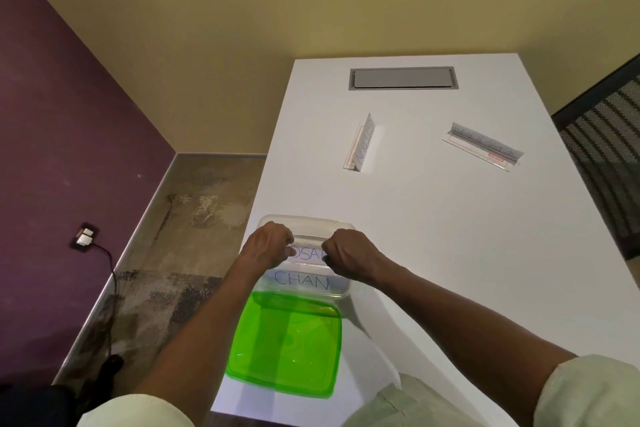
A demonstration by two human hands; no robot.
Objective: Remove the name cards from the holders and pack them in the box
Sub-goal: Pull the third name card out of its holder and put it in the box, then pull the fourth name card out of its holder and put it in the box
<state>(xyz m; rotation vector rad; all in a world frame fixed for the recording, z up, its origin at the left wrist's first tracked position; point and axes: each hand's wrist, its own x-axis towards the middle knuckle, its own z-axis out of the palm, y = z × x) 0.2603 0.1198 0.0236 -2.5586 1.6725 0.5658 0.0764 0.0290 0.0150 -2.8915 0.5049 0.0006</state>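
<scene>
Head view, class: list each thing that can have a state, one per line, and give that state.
Clear box: open, cards inside.
Green lid: off, flat on the table beside the box.
Left hand: pinching a card over the box.
Right hand: pinching the same card.
Near holder: card in.
Far holder: card in.

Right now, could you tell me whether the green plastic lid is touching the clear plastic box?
Touching. The head view shows the green plastic lid lying on the white table, its far edge butted against the near wall of the clear plastic box, with no table showing between them.
</scene>
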